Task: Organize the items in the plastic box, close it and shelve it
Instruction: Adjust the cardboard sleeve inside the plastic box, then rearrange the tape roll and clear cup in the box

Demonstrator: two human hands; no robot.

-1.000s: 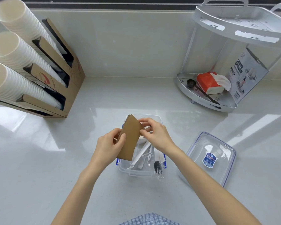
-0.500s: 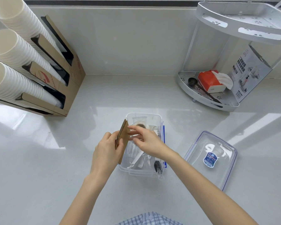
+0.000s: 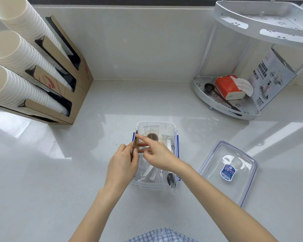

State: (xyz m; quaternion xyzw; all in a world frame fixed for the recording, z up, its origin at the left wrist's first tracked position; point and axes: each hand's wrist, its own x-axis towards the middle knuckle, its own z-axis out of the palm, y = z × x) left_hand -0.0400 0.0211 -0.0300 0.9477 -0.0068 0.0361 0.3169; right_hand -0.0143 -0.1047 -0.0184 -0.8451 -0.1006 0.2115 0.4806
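Brown cardboard piece held on edge at the left wall of the open plastic box.

The plastic box (image 3: pixel 157 126) sits lidless on the pale table (image 3: pixel 59 172), near its middle, with clear cups, white wrapped utensils and a black fork (image 3: pixel 171 179) inside. The left hand (image 3: pixel 122 165) has its grip closed on the cardboard piece (image 3: pixel 134 145), which stands upright along the box's left side. The right hand (image 3: pixel 156 154) is over the box, its grip loose and holding nothing, index fingertip touching the cardboard's top edge. The lid (image 3: pixel 229 170) lies flat on the table just right of the box. Paper cup stacks (image 3: pixel 19 55) lean at the far left; a white corner rack (image 3: pixel 234 102) stands at the far right.
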